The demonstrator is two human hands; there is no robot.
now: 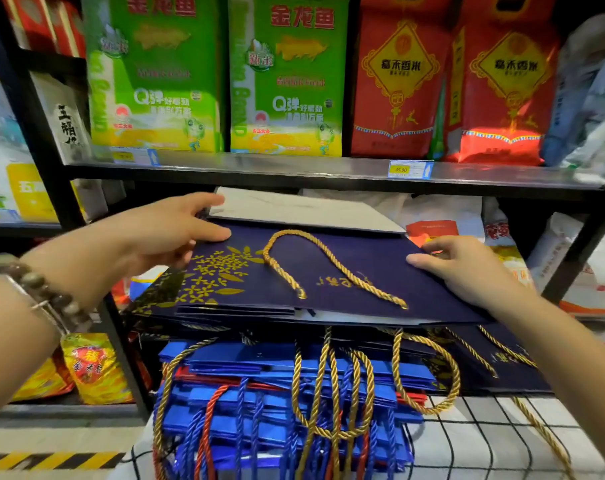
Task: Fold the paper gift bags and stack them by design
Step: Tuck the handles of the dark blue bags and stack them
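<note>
Gripping bag [363, 258] — L hand [155, 232], R hand [467, 268]

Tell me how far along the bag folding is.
Done: flattened bright blue bags, with a few red layers among them, sit piled with rope handles hanging. In hand: the left hand and right hand hold opposite ends of the top navy bag, which lies flat on the pile. Left: the grey panel at its far end may still need tucking. No unfolded bags are in view.
</note>
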